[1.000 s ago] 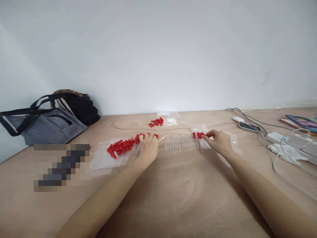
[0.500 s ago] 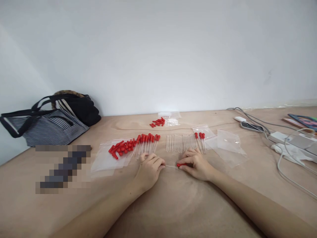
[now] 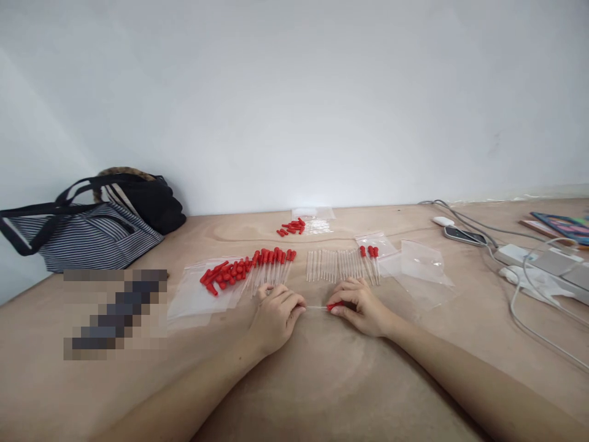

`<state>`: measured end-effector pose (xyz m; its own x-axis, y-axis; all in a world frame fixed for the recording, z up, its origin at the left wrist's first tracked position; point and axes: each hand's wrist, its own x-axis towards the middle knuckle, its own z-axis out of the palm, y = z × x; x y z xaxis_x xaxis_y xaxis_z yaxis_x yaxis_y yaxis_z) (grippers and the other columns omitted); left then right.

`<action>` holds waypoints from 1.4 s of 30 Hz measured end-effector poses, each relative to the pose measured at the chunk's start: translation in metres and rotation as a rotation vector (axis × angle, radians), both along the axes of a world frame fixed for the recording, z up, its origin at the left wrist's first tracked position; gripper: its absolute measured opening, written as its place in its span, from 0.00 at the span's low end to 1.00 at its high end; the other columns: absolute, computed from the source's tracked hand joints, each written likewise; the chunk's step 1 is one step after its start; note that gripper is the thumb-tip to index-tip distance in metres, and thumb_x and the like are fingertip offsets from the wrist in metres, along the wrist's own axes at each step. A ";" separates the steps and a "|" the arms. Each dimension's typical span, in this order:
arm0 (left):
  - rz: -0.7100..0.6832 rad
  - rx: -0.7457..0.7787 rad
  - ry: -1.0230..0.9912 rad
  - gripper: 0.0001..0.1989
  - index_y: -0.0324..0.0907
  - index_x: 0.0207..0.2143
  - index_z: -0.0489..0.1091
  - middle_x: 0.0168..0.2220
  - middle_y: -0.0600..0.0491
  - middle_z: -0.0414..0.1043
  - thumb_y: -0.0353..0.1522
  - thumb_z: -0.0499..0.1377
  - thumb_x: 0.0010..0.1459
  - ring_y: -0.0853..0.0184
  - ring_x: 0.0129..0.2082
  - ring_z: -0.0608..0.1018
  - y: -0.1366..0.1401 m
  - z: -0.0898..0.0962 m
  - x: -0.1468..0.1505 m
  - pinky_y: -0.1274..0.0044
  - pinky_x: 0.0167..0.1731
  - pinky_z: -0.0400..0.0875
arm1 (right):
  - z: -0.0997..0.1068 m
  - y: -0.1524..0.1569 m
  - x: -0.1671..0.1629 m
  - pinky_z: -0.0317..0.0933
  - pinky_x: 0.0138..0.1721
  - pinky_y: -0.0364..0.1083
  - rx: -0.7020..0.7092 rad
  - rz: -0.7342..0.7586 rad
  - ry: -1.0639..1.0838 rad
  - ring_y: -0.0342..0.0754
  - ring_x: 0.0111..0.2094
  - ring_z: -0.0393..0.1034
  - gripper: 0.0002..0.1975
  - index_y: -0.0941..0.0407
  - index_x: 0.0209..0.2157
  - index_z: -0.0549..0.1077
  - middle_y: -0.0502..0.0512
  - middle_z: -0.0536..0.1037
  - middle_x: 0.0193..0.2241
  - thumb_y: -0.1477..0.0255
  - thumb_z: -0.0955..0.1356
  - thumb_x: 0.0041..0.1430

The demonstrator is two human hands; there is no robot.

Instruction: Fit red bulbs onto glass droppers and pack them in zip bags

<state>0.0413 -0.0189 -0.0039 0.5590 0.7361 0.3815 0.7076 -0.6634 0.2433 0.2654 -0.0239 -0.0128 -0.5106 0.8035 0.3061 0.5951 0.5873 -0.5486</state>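
My left hand pinches one end of a thin clear glass dropper tube, which lies level just above the table. My right hand grips a red rubber bulb that meets the tube's other end; how far it sits on the tube is hidden by my fingers. Beyond my hands lies a row of bare glass tubes, with a few red-capped droppers at its right end. To the left are several more capped droppers and a heap of loose red bulbs.
Clear plastic bags lie right of the tubes, with another bag under the red heap. Farther back is a small group of bulbs. A striped bag stands left; a power strip and cables lie right.
The red bulb and the tube end have come together, where a small gap or slant showed before. Both hands stay almost in place; the view shifts slightly.
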 end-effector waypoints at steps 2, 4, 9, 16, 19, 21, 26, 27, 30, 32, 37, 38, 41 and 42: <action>-0.024 0.024 0.007 0.09 0.46 0.32 0.69 0.30 0.56 0.74 0.30 0.50 0.58 0.66 0.35 0.70 -0.001 0.000 0.001 0.68 0.42 0.47 | 0.000 0.000 -0.001 0.50 0.41 0.52 -0.010 -0.019 0.036 0.47 0.35 0.64 0.06 0.53 0.32 0.71 0.52 0.75 0.30 0.69 0.63 0.56; -0.042 0.050 0.019 0.09 0.48 0.34 0.70 0.30 0.56 0.73 0.30 0.50 0.58 0.66 0.35 0.70 -0.003 0.001 0.003 0.67 0.42 0.47 | -0.001 -0.001 -0.002 0.50 0.42 0.53 -0.012 -0.035 0.066 0.48 0.35 0.64 0.06 0.54 0.32 0.71 0.52 0.74 0.29 0.69 0.63 0.56; -0.018 0.086 0.011 0.09 0.48 0.32 0.71 0.27 0.57 0.71 0.33 0.50 0.58 0.68 0.33 0.69 -0.005 0.003 0.007 0.67 0.42 0.46 | -0.002 -0.002 -0.004 0.49 0.42 0.53 0.011 -0.020 0.113 0.48 0.35 0.64 0.06 0.53 0.33 0.71 0.51 0.75 0.28 0.68 0.64 0.56; -0.025 0.163 -0.014 0.08 0.50 0.30 0.72 0.24 0.58 0.69 0.36 0.52 0.58 0.68 0.31 0.68 -0.002 -0.004 0.005 0.67 0.41 0.46 | -0.006 -0.004 -0.007 0.49 0.41 0.52 0.088 -0.002 0.131 0.47 0.33 0.65 0.08 0.53 0.32 0.72 0.51 0.75 0.26 0.66 0.64 0.56; -0.055 0.206 -0.034 0.09 0.49 0.30 0.71 0.23 0.58 0.68 0.35 0.52 0.58 0.68 0.30 0.67 0.000 -0.008 0.003 0.67 0.40 0.46 | -0.008 -0.005 -0.007 0.49 0.41 0.52 0.128 0.007 0.152 0.45 0.31 0.64 0.06 0.54 0.31 0.72 0.50 0.75 0.25 0.67 0.64 0.56; -0.070 0.221 -0.042 0.09 0.49 0.30 0.71 0.23 0.58 0.68 0.35 0.52 0.58 0.68 0.30 0.67 0.001 -0.010 0.003 0.67 0.40 0.46 | -0.009 -0.005 -0.008 0.49 0.40 0.51 0.146 0.020 0.154 0.45 0.31 0.64 0.05 0.54 0.31 0.71 0.50 0.75 0.25 0.69 0.65 0.56; -0.072 0.243 -0.036 0.09 0.49 0.29 0.71 0.23 0.58 0.67 0.35 0.52 0.58 0.68 0.29 0.66 0.001 -0.011 0.003 0.67 0.40 0.45 | -0.011 -0.005 -0.008 0.48 0.41 0.51 0.207 0.022 0.140 0.44 0.31 0.64 0.03 0.53 0.30 0.71 0.48 0.76 0.25 0.70 0.66 0.55; -0.068 0.248 -0.035 0.09 0.48 0.29 0.71 0.23 0.58 0.67 0.35 0.52 0.58 0.68 0.29 0.66 0.000 -0.011 0.003 0.67 0.40 0.45 | -0.011 -0.005 -0.009 0.48 0.41 0.51 0.221 0.018 0.140 0.44 0.30 0.64 0.03 0.53 0.30 0.72 0.48 0.76 0.24 0.69 0.66 0.54; -0.064 0.264 -0.041 0.09 0.48 0.28 0.71 0.22 0.58 0.67 0.35 0.52 0.58 0.68 0.29 0.67 -0.001 -0.011 0.004 0.67 0.40 0.46 | -0.011 -0.005 -0.010 0.48 0.42 0.52 0.249 0.004 0.148 0.43 0.29 0.65 0.04 0.54 0.29 0.72 0.48 0.76 0.23 0.69 0.66 0.54; -0.062 0.264 -0.049 0.10 0.48 0.28 0.71 0.22 0.58 0.67 0.35 0.52 0.58 0.68 0.29 0.67 -0.001 -0.010 0.004 0.67 0.40 0.46 | -0.011 -0.005 -0.012 0.48 0.42 0.52 0.251 -0.007 0.163 0.43 0.29 0.65 0.04 0.54 0.29 0.72 0.48 0.75 0.23 0.69 0.67 0.53; -0.034 0.227 -0.086 0.09 0.47 0.28 0.71 0.23 0.58 0.69 0.34 0.52 0.58 0.69 0.29 0.67 -0.003 -0.007 0.007 0.68 0.41 0.46 | -0.009 -0.005 -0.017 0.50 0.41 0.51 0.255 -0.043 0.227 0.43 0.27 0.67 0.04 0.54 0.29 0.72 0.48 0.75 0.22 0.68 0.67 0.52; -0.030 0.217 -0.094 0.09 0.47 0.28 0.70 0.23 0.59 0.70 0.34 0.52 0.58 0.69 0.29 0.68 -0.004 -0.007 0.007 0.68 0.41 0.46 | -0.008 -0.006 -0.018 0.50 0.41 0.51 0.260 -0.052 0.239 0.43 0.27 0.67 0.04 0.54 0.29 0.72 0.48 0.75 0.22 0.68 0.68 0.52; -0.029 0.192 -0.112 0.09 0.47 0.28 0.70 0.23 0.59 0.70 0.33 0.52 0.58 0.69 0.30 0.68 -0.006 -0.005 0.009 0.67 0.41 0.45 | -0.008 -0.007 -0.021 0.50 0.42 0.51 0.270 -0.059 0.258 0.42 0.27 0.67 0.04 0.54 0.29 0.72 0.47 0.75 0.22 0.68 0.68 0.51; -0.030 0.186 -0.113 0.09 0.47 0.27 0.70 0.22 0.59 0.70 0.33 0.52 0.58 0.68 0.30 0.68 -0.007 -0.005 0.009 0.67 0.41 0.45 | -0.008 -0.007 -0.022 0.49 0.42 0.51 0.270 -0.054 0.258 0.42 0.27 0.67 0.04 0.54 0.29 0.72 0.47 0.75 0.22 0.68 0.68 0.51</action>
<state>0.0506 -0.0260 -0.0090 0.5259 0.6309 0.5705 0.6617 -0.7249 0.1916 0.2430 -0.0312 -0.0204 -0.3483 0.7000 0.6235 0.4920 0.7027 -0.5140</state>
